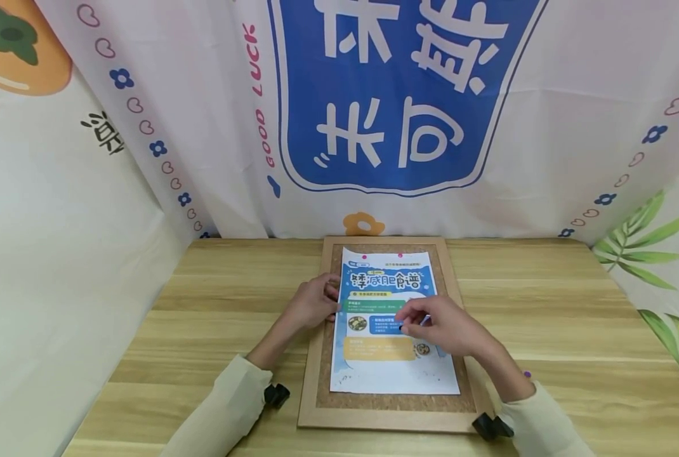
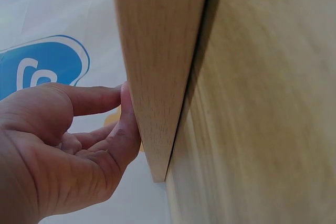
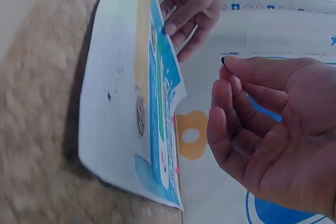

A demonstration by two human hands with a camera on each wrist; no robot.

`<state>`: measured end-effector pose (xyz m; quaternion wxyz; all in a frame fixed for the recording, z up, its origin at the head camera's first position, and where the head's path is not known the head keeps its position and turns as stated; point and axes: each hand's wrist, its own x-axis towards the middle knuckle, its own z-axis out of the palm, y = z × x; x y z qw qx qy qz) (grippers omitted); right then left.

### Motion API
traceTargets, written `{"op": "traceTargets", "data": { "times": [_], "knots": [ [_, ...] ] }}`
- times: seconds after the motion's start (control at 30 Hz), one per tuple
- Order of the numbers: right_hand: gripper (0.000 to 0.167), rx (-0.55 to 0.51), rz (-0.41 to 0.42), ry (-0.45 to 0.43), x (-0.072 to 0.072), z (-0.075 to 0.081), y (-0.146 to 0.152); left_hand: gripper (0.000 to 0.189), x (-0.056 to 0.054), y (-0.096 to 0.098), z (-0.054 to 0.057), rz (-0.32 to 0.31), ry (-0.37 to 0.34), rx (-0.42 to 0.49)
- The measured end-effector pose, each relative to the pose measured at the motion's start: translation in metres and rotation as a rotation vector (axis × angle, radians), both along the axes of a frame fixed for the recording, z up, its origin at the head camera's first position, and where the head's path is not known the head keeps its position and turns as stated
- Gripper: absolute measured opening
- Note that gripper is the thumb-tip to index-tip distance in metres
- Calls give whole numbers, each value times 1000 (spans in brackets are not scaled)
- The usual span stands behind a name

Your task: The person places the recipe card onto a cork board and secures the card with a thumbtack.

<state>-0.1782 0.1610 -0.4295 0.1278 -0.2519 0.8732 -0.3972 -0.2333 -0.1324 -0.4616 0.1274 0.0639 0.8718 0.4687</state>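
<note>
A printed paper poster (image 1: pixel 393 374) lies on a cork board (image 1: pixel 389 402) with a wooden frame (image 1: pixel 396 421). Two pink push pins (image 1: pixel 400 256) hold its top edge. My left hand (image 1: pixel 311 303) rests at the poster's left edge, over the frame's left side, with fingers loosely bent. In the left wrist view, the frame's side (image 2: pixel 157 66) hides what its fingertips touch. Above the poster's right half, my right hand (image 1: pixel 445 325) pinches a tiny dark object (image 3: pixel 223 61), probably a push pin, between thumb and forefinger. In the right wrist view, the poster's lower part stands slightly off the cork.
The board stands on a wood-grain table (image 1: pixel 219 304), its far end near a printed curtain (image 1: pixel 231 158). A small purple object (image 1: pixel 527 374) shows beside my right wrist. Dark wrist cameras (image 1: pixel 490 427) hang close to the board's near corners.
</note>
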Motion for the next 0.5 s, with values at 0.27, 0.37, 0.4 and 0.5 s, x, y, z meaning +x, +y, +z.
{"op": "traceTargets", "data": {
  "times": [0.27, 0.37, 0.4, 0.5],
  "knots": [
    [22, -175, 63, -112, 5, -4, -14, 55, -1, 0, -1, -2, 2, 1],
    [22, -200, 69, -153, 6, -6, -19, 55, -1, 0, -1, -2, 1, 0],
    [22, -205, 67, -167, 6, -6, -22, 55, -1, -1, -1, -3, 1, 1],
    [22, -226, 70, -200, 7, -9, -27, 55, -1, -1, -1, -1, -1, -1]
  ]
}}
